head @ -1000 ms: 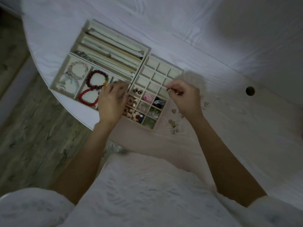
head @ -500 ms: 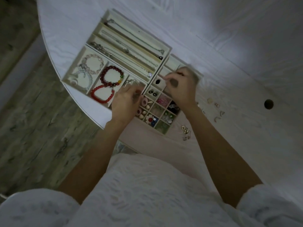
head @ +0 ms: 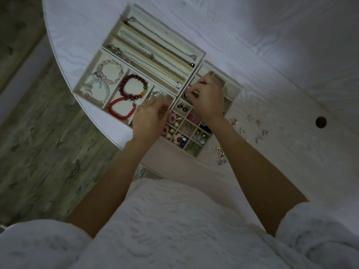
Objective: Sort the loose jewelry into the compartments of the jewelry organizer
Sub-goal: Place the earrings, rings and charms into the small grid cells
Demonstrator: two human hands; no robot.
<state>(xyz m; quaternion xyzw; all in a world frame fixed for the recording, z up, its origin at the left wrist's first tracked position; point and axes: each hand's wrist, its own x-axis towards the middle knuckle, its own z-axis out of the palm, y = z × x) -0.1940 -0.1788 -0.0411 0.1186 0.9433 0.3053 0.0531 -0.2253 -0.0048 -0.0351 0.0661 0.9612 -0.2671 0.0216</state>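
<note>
A cream jewelry organizer (head: 200, 55) lies on the white table, with long slots of chains, square bays of bead bracelets (head: 134, 90) and a grid of small cells. My right hand (head: 208, 98) hovers over the grid, fingertips pinched over a cell beside a small dark piece (head: 186, 95); what it grips is too small to tell. My left hand (head: 150, 118) rests curled on the divider between the bracelet bay and the grid. Loose earrings (head: 256, 129) lie on the table to the right of the organizer.
The round table's edge (head: 64, 74) runs close along the organizer's left side, with wooden floor below. A dark cable hole (head: 321, 122) sits to the right. More small loose pieces (head: 221, 153) lie near the grid's front corner.
My right hand has moved from the grid's right edge, leftward and further in over the cells. My left hand stayed by the divider. The view shifted, bringing the loose earrings into sight.
</note>
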